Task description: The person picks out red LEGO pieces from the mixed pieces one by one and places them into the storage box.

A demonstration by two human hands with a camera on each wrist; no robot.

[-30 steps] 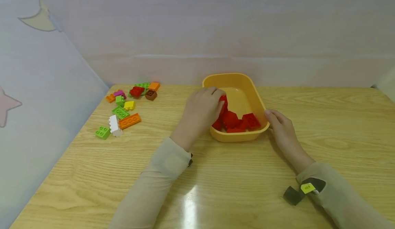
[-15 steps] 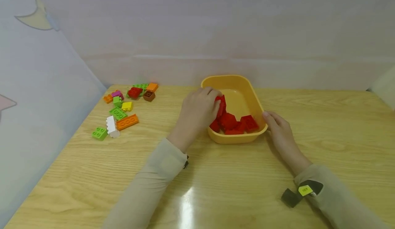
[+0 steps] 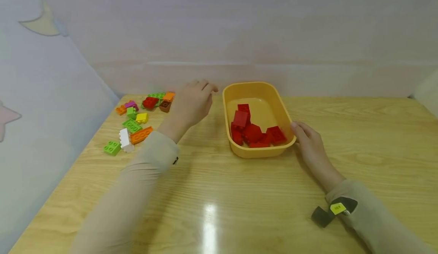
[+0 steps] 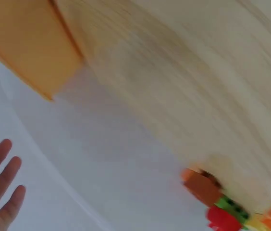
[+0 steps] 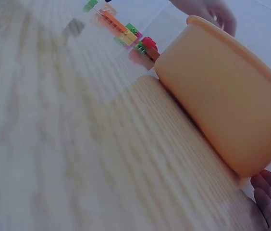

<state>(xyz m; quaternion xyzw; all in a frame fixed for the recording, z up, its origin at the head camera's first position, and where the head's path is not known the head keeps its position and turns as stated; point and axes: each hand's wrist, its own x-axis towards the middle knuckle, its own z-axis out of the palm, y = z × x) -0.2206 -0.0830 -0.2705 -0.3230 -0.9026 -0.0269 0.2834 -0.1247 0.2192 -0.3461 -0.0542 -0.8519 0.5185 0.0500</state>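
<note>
A yellow plastic bin (image 3: 261,153) stands on the table with several red toy bricks (image 3: 252,133) piled in its near end. To the left of the bin, my left hand (image 3: 191,103) is raised over the table with nothing in it; its fingers look loose and spread in the left wrist view. My right hand (image 3: 313,147) holds the bin at its near right corner, thumb at the rim. In the right wrist view, the fingers (image 5: 270,190) are by the bin's lower outer wall.
Loose bricks lie at the table's left: a white one (image 3: 126,140), a long orange one (image 3: 141,135), a green one (image 3: 112,148), a yellow one (image 3: 142,118), a brown one (image 3: 165,106) and a red one (image 3: 149,102). A pale wall (image 3: 273,37) rises behind the table (image 3: 239,193).
My left hand has let go of a red brick in the bin and moved left, out over the table. My right hand has stayed at the bin's corner.
</note>
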